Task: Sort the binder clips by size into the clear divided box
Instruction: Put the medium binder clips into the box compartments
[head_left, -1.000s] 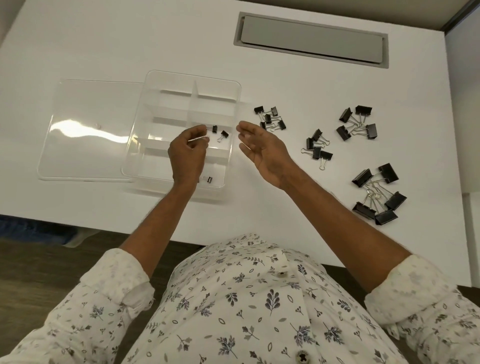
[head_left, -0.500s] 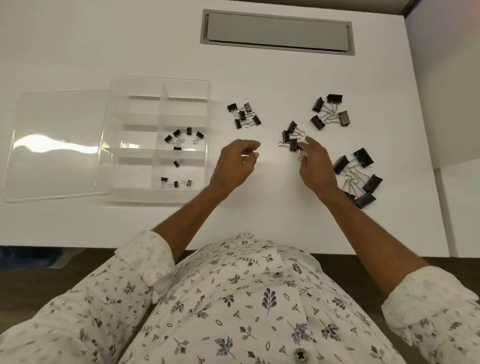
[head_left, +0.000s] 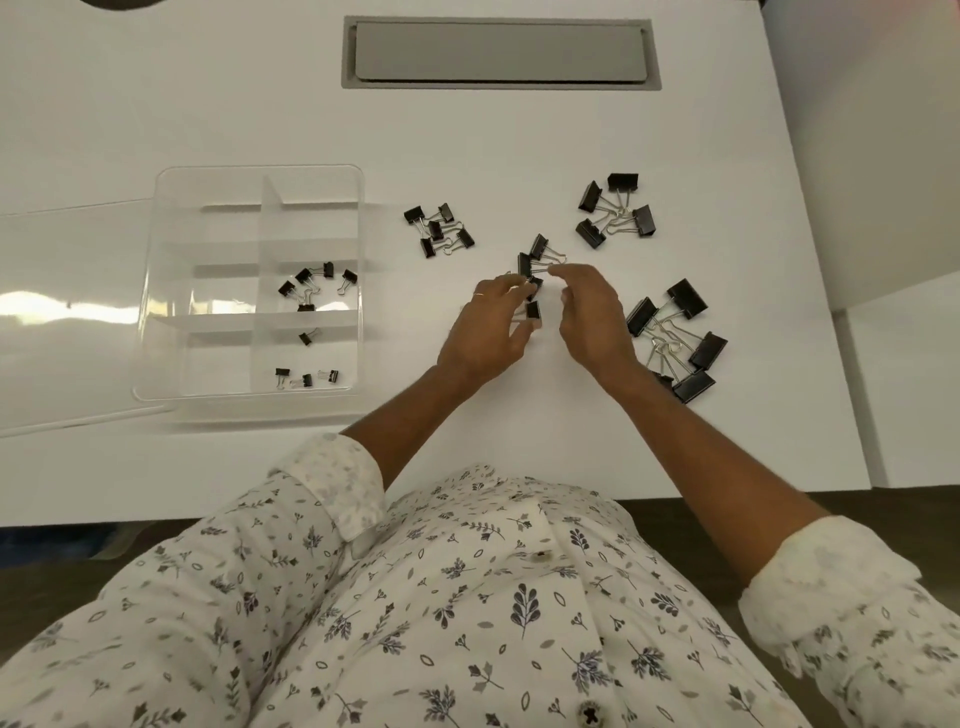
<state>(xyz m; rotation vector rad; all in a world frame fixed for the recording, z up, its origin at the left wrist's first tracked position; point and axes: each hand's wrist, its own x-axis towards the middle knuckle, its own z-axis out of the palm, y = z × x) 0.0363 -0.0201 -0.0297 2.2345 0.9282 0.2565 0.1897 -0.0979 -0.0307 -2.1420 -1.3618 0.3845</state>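
Left hand (head_left: 485, 328) pinches a medium binder clip (head_left: 533, 310) right of centre on the table (head_left: 208, 104), right hand (head_left: 589, 314) curled alongside, grip unclear.

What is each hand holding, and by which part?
The left hand seems to pinch a clip by its handle end; the right hand holds nothing.

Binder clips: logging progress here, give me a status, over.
Left hand pinches one medium binder clip; right hand over the pile beside it, grip unclear. Clear divided box holds only smaller clips, right-side compartments. Nothing blocks the way to it.
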